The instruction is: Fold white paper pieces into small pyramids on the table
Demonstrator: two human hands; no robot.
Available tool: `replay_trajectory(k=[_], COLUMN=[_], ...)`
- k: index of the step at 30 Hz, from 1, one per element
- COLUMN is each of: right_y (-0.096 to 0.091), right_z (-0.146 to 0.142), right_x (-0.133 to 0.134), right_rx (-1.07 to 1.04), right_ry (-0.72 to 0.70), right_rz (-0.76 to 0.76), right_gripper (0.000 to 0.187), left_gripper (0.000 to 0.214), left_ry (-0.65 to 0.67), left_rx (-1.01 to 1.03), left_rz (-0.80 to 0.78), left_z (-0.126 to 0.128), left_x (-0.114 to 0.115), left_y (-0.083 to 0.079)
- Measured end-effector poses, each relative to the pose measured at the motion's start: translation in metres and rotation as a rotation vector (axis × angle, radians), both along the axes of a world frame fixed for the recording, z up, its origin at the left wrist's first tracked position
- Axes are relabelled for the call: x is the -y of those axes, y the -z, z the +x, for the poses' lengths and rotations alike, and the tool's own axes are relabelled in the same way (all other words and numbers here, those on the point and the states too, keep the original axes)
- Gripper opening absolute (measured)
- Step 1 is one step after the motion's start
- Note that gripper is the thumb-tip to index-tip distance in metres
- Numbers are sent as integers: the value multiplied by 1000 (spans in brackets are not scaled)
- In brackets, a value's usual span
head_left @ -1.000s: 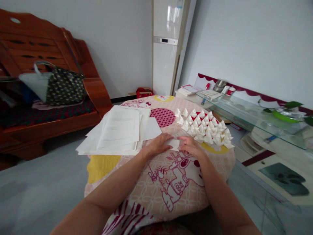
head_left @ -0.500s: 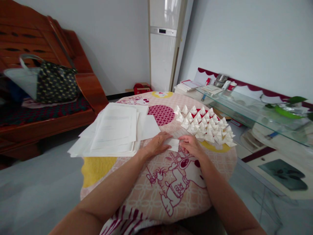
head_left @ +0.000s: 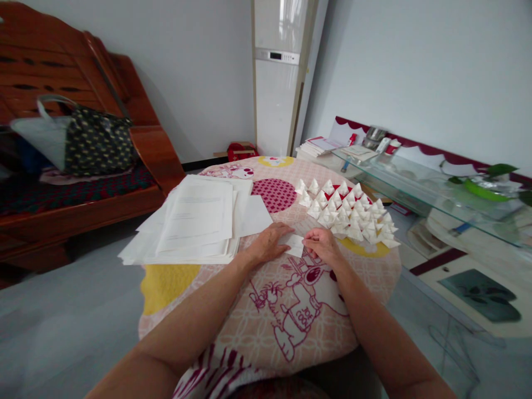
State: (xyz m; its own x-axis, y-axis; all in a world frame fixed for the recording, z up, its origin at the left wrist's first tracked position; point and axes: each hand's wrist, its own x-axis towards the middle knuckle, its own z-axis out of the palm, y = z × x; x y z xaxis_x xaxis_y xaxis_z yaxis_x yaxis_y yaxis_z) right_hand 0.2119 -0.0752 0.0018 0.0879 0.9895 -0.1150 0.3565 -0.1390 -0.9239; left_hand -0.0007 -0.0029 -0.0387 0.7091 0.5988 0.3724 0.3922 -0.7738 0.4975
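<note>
A small folded piece of white paper [head_left: 296,245] lies on the patterned tablecloth in front of me, between my two hands. My left hand [head_left: 270,243] rests on its left side, fingers stretched out flat and pressing it down. At the paper's right edge, my right hand [head_left: 322,244] is closed, thumb and fingers pinching the edge; the curled fingertips are partly hidden. Just beyond and to the right stand rows of small pointed folded-paper pieces [head_left: 331,204]. Left of my hands is a stack of white paper sheets [head_left: 195,216], the top one faintly printed.
The round table wears a pink cloth [head_left: 249,327] with cartoon figures. A glass-topped cabinet [head_left: 432,194] runs along the right, holding papers, cups and a green bowl [head_left: 490,189]. On the left, a wooden bench [head_left: 153,149] carries a dark patterned bag [head_left: 97,141].
The fingers of my right hand have curled in slightly at the paper's edge. My left hand stays in place on the paper, and the camera view has shifted a little.
</note>
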Motion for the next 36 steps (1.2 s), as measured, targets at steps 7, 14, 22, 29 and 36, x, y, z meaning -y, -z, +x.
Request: replay_trajectory(k=[7,14,22,29,36], right_y=[-2,-3,-4,-2,1], right_z=[-3,-5,-5,-4,-3], right_x=[2,4,6,6,6], right_rx=[-64,-74,-118,-231,-242], right_ry=[-26,-91,-153,-152,-187], right_rz=[83,101,99,58,63], right_gripper=[17,21,30,35,42], left_gripper=[47,18,12,11,18], left_ry=[16,-28,-97,-15,-9], left_rx=[129,134,277,445,539], left_rz=[30,-68,-319,-576,-721], left_z=[3,5,6,6,7], left_x=[9,20,22,19,18], left_y=[-14,-37,-44,-45,-41])
